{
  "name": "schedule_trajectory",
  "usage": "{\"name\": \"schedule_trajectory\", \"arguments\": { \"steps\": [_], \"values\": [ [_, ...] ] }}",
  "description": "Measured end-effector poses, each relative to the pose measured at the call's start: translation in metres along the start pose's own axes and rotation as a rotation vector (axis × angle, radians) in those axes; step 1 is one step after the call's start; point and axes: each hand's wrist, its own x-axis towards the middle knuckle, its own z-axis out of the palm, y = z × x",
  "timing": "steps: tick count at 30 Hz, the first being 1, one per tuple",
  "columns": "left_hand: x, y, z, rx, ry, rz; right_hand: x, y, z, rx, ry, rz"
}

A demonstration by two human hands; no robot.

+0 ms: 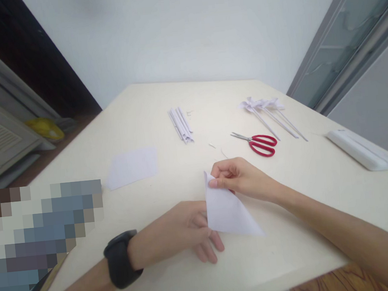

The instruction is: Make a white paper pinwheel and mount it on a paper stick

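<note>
A folded white sheet of paper [226, 211], roughly triangular, is held up over the near part of the table. My right hand [233, 176] pinches its top corner, thumb in front and fingers curled behind. At the paper's left edge, my left hand [197, 230] has its thumb by the lower corner and its index finger passing behind the sheet. The other left fingers hang loosely below, partly hidden by the paper. A black watch [122, 260] is on my left wrist. Beyond my right hand lie scissors [262, 145] with red handles, blades pointing left.
Flat white paper [134, 166] lies left on the table [136, 119]. Several rolled paper sticks [181, 124] and small scraps [212, 145] lie farther back. Paper pinwheels [262, 106] on sticks rest back right, near a white plastic pack [362, 150]. A pixelated area covers the lower left.
</note>
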Motion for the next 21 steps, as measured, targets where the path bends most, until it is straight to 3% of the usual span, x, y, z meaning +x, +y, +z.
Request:
{"name": "schedule_trajectory", "arguments": {
  "steps": [7, 17, 21],
  "values": [
    [-0.0002, -0.0014, 0.0085, 0.011, -0.076, -0.041, 0.0033, 0.0001, -0.0031, 0.087, -0.042, 0.008],
    [-0.0011, 0.003, 0.0042, 0.051, -0.044, -0.051, 0.0028, 0.0002, -0.0007, 0.055, 0.062, -0.075],
    [-0.0017, 0.0022, 0.0046, 0.022, -0.044, -0.043, 0.0023, -0.0011, -0.0024, 0.02, -0.004, -0.035]
  ]
}}
